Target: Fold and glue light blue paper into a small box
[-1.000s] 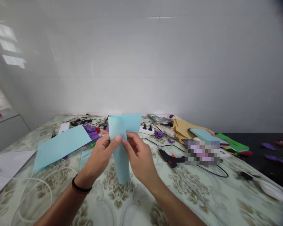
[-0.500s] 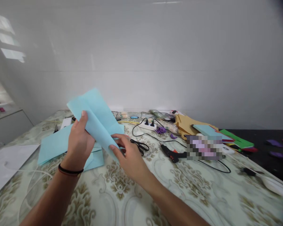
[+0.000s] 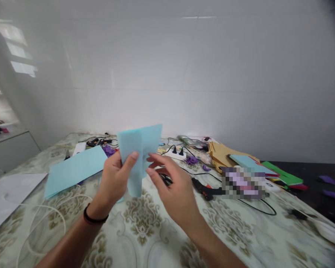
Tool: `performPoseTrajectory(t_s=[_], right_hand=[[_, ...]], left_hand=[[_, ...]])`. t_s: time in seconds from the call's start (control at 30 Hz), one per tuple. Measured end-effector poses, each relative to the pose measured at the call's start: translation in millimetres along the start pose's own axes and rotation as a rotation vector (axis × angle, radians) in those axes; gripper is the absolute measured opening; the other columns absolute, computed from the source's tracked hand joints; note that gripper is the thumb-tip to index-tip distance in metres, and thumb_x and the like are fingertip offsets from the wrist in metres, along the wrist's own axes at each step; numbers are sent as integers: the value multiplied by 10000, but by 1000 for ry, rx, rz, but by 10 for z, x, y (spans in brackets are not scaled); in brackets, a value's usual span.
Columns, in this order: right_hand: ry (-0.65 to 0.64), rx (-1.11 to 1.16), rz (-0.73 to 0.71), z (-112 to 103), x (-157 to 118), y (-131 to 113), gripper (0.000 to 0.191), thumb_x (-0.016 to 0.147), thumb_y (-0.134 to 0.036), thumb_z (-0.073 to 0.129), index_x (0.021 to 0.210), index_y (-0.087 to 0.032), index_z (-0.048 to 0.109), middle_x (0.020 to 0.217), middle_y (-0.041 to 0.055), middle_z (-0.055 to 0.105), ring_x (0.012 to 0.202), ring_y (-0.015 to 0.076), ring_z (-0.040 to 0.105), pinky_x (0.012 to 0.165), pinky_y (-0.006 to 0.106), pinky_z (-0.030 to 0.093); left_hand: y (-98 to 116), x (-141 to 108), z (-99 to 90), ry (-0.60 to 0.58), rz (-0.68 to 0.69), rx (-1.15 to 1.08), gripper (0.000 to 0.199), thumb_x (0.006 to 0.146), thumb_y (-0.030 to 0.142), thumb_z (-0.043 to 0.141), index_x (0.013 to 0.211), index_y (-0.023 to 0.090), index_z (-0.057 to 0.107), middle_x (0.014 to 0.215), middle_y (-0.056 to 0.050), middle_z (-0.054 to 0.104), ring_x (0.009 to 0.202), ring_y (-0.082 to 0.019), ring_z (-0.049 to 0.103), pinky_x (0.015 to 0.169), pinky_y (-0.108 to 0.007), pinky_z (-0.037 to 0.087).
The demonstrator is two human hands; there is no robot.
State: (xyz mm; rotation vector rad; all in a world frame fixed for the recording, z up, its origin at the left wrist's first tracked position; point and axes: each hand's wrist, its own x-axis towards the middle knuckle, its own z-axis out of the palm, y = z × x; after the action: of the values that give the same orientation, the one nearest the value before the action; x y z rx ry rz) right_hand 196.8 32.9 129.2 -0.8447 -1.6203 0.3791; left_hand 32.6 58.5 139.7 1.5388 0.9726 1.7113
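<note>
Grip folded blue paper (image 3: 131, 143), mid-frame, by fold: likely light, crease-prone. Pinched by left hand (image 3: 114, 182), with right hand (image 3: 178, 190) spread.

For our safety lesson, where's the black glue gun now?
In the head view, the glue gun lies on the patterned tabletop, right of the right hand, nearer than the power strip.

Behind the folded blue paper (image 3: 132, 163), most fingers of the left hand (image 3: 114, 178) are hidden. Whether the fingertips of the right hand (image 3: 175, 188) touch it is hard to say. That hand covers part of the black scissors (image 3: 165, 179). Pixelation masks a patch (image 3: 242, 183); purple pieces (image 3: 328, 180) blur; the left edge cuts a white sheet (image 3: 19, 186).
</note>
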Motion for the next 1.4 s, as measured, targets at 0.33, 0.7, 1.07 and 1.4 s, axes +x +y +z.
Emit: performPoseTrajectory(t_s=[0.33, 0.7, 1.07, 1.4], right_hand=[[178, 20, -70, -256, 25, -241, 68, 940, -228, 750, 1005, -235, 770, 964, 30, 807, 790, 180, 744, 713, 325, 630], [124, 84, -166, -353, 63, -211, 81, 926, -180, 765, 910, -252, 731, 856, -7, 753, 802, 168, 707, 699, 297, 571], [98, 205, -95, -306, -7, -310, 112, 916, -187, 786, 978, -279, 804, 881, -5, 822, 749, 172, 778, 678, 264, 643], [56, 192, -223, -304, -20, -379, 316, 913, -22, 708, 1026, -305, 792, 967, -58, 827, 913, 128, 775, 849, 239, 603]], left_hand=[[107, -267, 131, -438, 225, 196, 452, 1122, 441, 407, 1492, 273, 603, 1424, -98, 682, 1321, -293, 613, 1155, -401, 431], [286, -149, -14, -307, 441, 408, 230, 1029, 349, 640, 1195, 283, 785, 1209, -68, 788, 1098, -282, 715, 994, -378, 546], [480, -187, -151, -205, 510, 302, 173, 945, 238, 769, 1032, 349, 870, 970, -17, 856, 821, -227, 801, 793, -343, 650], [558, -215, -159, -233, 503, 262, 226, 932, 262, 803, 1106, 403, 835, 1020, 56, 857, 859, -205, 834, 825, -315, 687]])
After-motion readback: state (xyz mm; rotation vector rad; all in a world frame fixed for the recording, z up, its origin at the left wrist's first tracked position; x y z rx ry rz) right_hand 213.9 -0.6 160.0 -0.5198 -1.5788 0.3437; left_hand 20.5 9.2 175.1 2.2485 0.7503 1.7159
